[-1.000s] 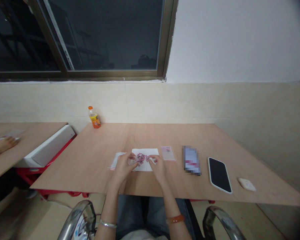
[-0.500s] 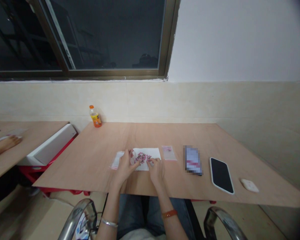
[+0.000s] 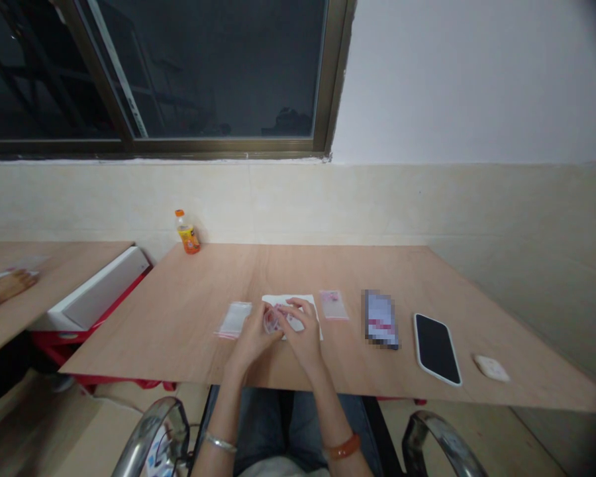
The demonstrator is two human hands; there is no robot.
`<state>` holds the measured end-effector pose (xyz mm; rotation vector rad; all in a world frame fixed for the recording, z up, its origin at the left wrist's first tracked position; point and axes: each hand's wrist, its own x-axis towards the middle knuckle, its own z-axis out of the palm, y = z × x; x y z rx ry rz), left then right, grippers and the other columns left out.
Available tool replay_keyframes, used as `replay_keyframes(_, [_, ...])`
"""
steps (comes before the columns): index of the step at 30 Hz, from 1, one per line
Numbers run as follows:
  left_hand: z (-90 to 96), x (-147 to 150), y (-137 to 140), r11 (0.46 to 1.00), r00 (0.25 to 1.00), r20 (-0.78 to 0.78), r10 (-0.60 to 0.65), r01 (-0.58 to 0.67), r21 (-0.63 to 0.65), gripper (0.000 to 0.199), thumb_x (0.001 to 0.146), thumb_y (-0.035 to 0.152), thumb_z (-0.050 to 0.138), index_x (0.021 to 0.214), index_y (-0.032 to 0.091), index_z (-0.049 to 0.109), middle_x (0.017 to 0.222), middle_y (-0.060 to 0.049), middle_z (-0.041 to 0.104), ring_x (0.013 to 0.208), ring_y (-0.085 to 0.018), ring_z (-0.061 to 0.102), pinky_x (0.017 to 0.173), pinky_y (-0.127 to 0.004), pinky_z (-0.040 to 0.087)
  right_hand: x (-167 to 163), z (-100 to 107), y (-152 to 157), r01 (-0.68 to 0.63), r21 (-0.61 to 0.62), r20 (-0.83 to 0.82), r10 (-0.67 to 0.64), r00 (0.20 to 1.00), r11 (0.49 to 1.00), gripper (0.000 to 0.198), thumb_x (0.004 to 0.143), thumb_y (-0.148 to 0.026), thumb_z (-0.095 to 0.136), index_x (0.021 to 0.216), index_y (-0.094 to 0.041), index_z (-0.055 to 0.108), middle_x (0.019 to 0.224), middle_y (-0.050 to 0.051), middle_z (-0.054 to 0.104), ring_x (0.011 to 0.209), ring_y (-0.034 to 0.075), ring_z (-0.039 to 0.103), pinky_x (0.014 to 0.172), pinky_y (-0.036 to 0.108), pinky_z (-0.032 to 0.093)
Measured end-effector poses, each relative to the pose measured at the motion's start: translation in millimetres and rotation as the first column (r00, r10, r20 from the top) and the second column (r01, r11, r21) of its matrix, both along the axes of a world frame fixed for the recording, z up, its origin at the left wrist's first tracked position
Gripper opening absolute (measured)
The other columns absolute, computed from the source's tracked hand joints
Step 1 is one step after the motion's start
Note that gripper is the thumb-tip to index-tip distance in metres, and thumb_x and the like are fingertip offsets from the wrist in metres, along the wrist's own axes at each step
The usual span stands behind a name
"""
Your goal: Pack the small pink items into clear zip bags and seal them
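Observation:
Both of my hands meet over a white sheet of paper [image 3: 277, 299] near the front of the table. My left hand [image 3: 251, 339] is closed on a small clear plastic bag [image 3: 271, 320] with pinkish bits showing in it. At the bag's opening, the fingertips of my right hand [image 3: 304, 336] are pinched together; whatever they hold is too small to make out. The pile of small pink and dark pieces on the paper is now mostly hidden behind my hands. Just left of the paper lies a flat clear bag [image 3: 235, 319], and another with pink bits [image 3: 334, 306] lies on the right.
To the right are a pixelated phone [image 3: 381, 319], a dark-screened device with a white rim [image 3: 437, 349] and a small white case [image 3: 491, 368]. An orange drink bottle [image 3: 189, 240] stands at the back left. Another person's hand [image 3: 20, 281] rests on the neighbouring table.
My right hand has left the pile of pieces and moved up and left to the bag in my left hand. The left hand has shifted slightly, uncovering more of the flat bag beside it.

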<state>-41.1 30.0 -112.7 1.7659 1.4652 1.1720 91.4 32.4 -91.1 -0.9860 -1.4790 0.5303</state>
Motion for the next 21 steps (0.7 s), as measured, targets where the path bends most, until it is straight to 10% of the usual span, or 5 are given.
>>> replay_keyframes(13, [14.9,-6,-1,0.988,0.989,0.029,0.148,-0.149,0.042,0.025,0.069,0.027,0.063,0.085,0.019,0.046,0.083,-0.001,0.053,0.081,-0.016,0.054,0.075,-0.029,0.042,14,-87,34,0.196,-0.217,0.203,-0.152,0.967,0.956,0.018,0.079,-0.021,0.050,0.088,-0.015,0.064,0.089,0.010,0.064,0.084,0.022,0.058,0.077,0.034,0.047])
replay_keyframes(21, [6.8,-2,1,0.986,0.987,-0.038,0.155,-0.152,0.066,0.034,0.067,0.032,0.066,0.087,0.019,0.041,0.080,0.002,0.047,0.075,-0.014,0.051,0.069,-0.026,0.041,9,-85,31,0.245,-0.218,0.390,-0.146,0.909,0.945,0.016,0.076,-0.019,0.055,0.085,-0.015,0.067,0.087,0.011,0.063,0.085,0.024,0.057,0.076,0.032,0.045])
